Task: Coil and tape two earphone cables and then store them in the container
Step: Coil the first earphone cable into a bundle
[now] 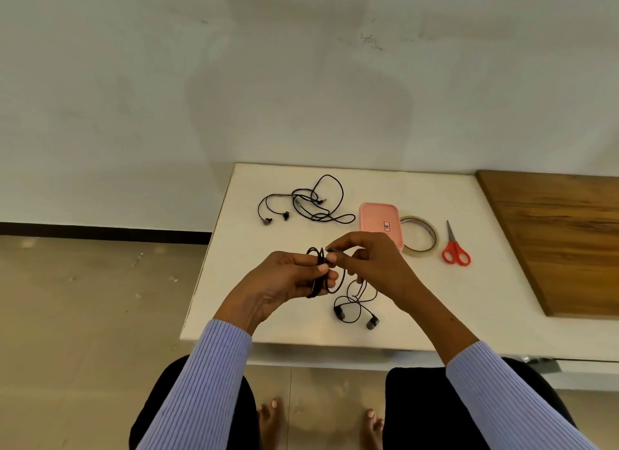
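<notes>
My left hand (284,282) grips a bundle of black earphone cable (320,272) wound into loops above the white table (435,298). My right hand (371,265) pinches a strand of the same cable at the top of the loops. The loose end hangs down to the table, where its two earbuds (355,315) lie. A second black earphone (308,203) lies uncoiled at the back of the table. The pink container (380,220) with its lid on sits behind my right hand, with a tape roll (420,235) just to its right.
Red-handled scissors (455,248) lie right of the tape roll. A wooden board (562,235) covers the table's right side. The table's left edge drops to a tiled floor (83,315). My knees and bare feet are below the front edge.
</notes>
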